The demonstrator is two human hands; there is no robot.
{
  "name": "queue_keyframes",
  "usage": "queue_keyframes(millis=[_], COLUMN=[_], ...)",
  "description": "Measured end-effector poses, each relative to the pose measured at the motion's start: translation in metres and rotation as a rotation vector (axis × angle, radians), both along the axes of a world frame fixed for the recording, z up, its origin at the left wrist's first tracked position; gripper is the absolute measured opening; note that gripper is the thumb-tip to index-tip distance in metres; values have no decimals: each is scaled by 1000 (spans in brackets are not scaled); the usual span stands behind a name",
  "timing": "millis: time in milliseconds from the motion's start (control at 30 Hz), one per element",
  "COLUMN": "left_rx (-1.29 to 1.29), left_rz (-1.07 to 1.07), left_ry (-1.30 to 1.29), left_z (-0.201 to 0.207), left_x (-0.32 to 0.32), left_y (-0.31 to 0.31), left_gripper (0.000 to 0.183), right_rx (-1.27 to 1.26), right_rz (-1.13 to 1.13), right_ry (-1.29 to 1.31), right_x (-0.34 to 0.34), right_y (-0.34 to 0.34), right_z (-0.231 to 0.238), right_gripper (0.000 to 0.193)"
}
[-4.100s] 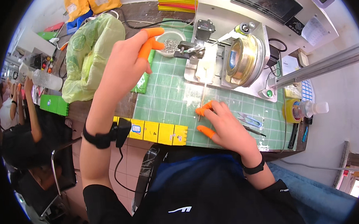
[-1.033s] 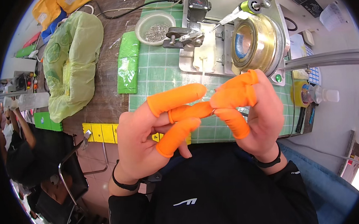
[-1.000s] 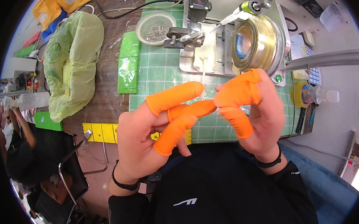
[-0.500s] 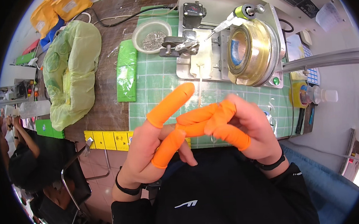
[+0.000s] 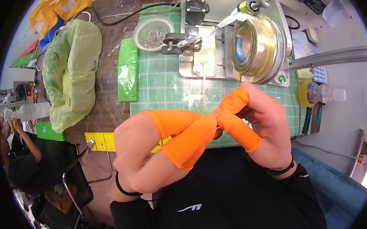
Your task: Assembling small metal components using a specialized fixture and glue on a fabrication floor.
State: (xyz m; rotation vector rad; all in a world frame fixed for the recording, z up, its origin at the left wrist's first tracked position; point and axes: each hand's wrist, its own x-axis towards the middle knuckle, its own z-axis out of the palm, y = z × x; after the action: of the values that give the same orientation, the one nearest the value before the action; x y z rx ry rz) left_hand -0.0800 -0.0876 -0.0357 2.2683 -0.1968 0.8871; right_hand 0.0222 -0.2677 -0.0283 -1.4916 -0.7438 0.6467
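Note:
Orange finger cots cover the thumb and fingertips of both my hands, which meet over the near edge of a green cutting mat [image 5: 161, 82]. My left hand [image 5: 152, 143] is closed in a pinch. Against its fingertips, my right hand [image 5: 261, 127] pinches too. Between them only a sliver of something thin and pale shows; its kind is hidden. Just beyond the fingers, a thin pale stick [image 5: 204, 90] juts toward me from a benchtop machine [image 5: 187, 68]. The machine carries a large golden roll [image 5: 265, 44] and pointed tweezers [image 5: 228, 20].
A bowl of small metal pieces [image 5: 153, 33] stands left of the machine, beside a green packet [image 5: 127, 69]. Farther left is a container lined with a yellow-green bag [image 5: 81, 70]. A bottle [image 5: 325, 94] stands at right. Another person [image 5: 24, 160] works at far left.
My left hand has turned over, its raised finger folding down into a pinch. My right hand has shifted slightly, and the fingertips of both hands now meet.

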Motion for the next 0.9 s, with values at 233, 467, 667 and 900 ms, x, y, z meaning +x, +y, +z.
queue_keyframes(millis=[233,467,667,900], left_rx=[212,206,-38,-103], left_rz=[-48,60,-120,-121], left_ry=[-32,31,41,141], left_z=[-2,12,-7,-30], left_x=[2,25,91,103], left_y=[5,23,52,51], left_gripper=[35,24,13,14], right_rx=[30,212,257,345], right_rz=[-5,-80,-294,-445], right_ry=[287,463,293,180], right_x=[-1,1,-2,10], right_y=[1,9,44,69], right_z=[-2,-15,-48,-78], right_gripper=[8,18,27,26])
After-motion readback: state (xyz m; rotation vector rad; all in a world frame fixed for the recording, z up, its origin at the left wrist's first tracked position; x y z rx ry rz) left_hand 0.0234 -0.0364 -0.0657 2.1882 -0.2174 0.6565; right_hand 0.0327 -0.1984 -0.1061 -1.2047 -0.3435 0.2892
